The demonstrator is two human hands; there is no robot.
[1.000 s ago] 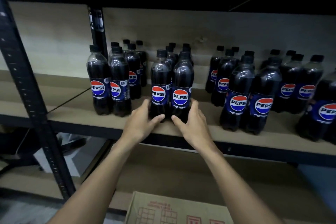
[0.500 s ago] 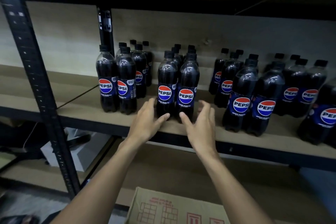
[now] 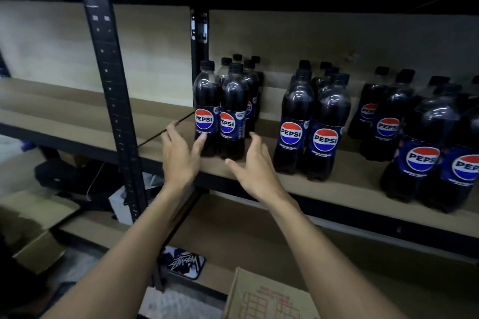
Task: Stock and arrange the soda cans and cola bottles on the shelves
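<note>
Dark Pepsi cola bottles stand in groups on the brown shelf board [image 3: 324, 184]. The leftmost group [image 3: 220, 109] stands beside the black rear post. My left hand [image 3: 178, 155] is spread open at that group's lower left, its thumb touching the front left bottle's base. My right hand [image 3: 255, 171] is open just in front of and right of the same group, fingers spread, holding nothing. A middle group [image 3: 311, 124] stands to the right of my right hand, and more bottles [image 3: 425, 142] fill the right end.
A black upright post [image 3: 108, 80] stands at the left front. A cardboard box [image 3: 264, 298] sits below by my right arm. A black printed pad [image 3: 184, 263] lies on the lower shelf. Boxes and dark objects sit on the floor at left.
Both hands have left the middle pair of bottles, opened, and shifted left to the leftmost group. The view has swung left as well.
</note>
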